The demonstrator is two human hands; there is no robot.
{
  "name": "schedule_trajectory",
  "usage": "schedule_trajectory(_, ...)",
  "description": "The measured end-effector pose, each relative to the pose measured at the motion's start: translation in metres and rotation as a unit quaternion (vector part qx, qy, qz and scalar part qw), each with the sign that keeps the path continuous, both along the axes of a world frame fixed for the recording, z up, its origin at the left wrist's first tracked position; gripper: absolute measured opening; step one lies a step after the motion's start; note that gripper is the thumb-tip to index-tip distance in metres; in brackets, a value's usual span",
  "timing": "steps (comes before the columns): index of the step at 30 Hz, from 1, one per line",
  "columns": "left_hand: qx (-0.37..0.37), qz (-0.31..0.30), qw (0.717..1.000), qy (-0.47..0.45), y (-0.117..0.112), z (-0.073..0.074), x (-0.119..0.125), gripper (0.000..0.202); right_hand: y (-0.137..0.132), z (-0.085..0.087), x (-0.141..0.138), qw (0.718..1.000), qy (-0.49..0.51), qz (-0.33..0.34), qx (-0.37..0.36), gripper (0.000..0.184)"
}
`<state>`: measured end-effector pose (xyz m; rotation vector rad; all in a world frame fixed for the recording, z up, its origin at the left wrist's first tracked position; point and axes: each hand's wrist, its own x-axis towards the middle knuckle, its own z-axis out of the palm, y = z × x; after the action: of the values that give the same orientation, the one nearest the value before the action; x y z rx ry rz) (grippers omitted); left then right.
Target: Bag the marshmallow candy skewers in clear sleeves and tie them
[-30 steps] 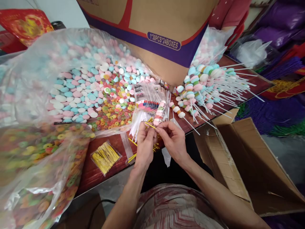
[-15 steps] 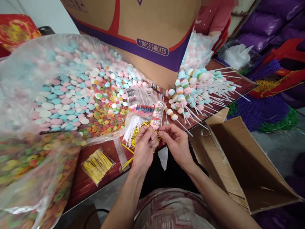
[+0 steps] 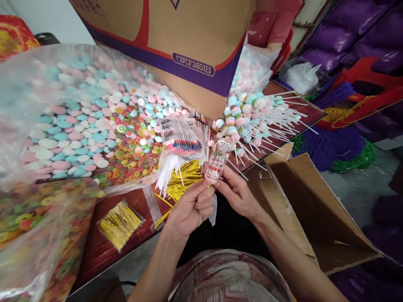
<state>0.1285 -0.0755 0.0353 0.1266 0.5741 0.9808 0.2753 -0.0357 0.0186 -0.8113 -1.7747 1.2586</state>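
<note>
A marshmallow lollipop (image 3: 218, 159) in a clear printed wrapper stands tilted between my two hands, its candy end upward. My left hand (image 3: 192, 207) is closed around the lower end, thumb and fingers pinched at the gathered neck of the wrapper. From the other side, my right hand (image 3: 239, 195) pinches close to that same neck. The stick is mostly hidden by my fingers. Just beyond my left hand lie loose gold twist ties (image 3: 185, 180) and white sticks (image 3: 165, 176). A stack of printed wrappers (image 3: 182, 136) sits behind them.
Marshmallows (image 3: 75, 134) and gummy rings (image 3: 135, 163) spill from large clear bags at left. A packet of twist ties (image 3: 121, 224) lies near the table edge. Marshmallow sticks (image 3: 252, 117) are piled right, beside a big carton (image 3: 189, 37). An open box (image 3: 315, 209) stands lower right; a person sits behind.
The wrapped lollipop now leans more to the right and appears larger. My left hand has turned and shifted slightly lower, uncovering more twist ties. The whole view has shifted a little.
</note>
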Motion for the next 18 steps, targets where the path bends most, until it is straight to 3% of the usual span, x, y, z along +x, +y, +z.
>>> schedule_trajectory(3,0.043,0.032,0.992,0.118,-0.001,-0.002,0.011,0.032,0.000,0.001,0.004,0.999,-0.039,-0.013,0.032,0.005)
schedule_trajectory(7,0.128,0.182,0.915,0.338,-0.002,-0.014,0.026,0.022,-0.003,0.000,-0.002,0.992,-0.096,-0.068,0.044,0.007)
schedule_trajectory(9,0.164,0.199,0.881,0.396,-0.002,-0.020,0.027,0.020,-0.004,0.001,-0.005,0.990,-0.108,-0.079,0.035,0.007)
schedule_trajectory(11,0.183,0.194,0.868,0.419,-0.002,-0.023,0.025,0.019,-0.004,0.003,-0.005,0.991,-0.107,-0.082,0.006,0.006)
schedule_trajectory(13,0.169,0.194,0.879,0.402,-0.001,-0.023,0.022,0.019,-0.004,0.003,-0.005,0.992,-0.082,-0.072,-0.064,0.004)
schedule_trajectory(15,0.112,0.189,0.917,0.332,0.002,-0.021,0.019,0.021,-0.006,0.000,-0.005,0.989,-0.048,-0.068,-0.122,0.007)
schedule_trajectory(16,0.075,0.182,0.939,0.283,0.004,-0.019,0.018,0.023,-0.008,-0.002,-0.005,0.989,-0.041,-0.078,-0.120,0.011)
schedule_trajectory(18,0.005,0.163,0.969,0.185,0.009,-0.016,0.015,0.028,-0.012,-0.006,-0.005,0.990,-0.050,-0.123,-0.042,0.014)
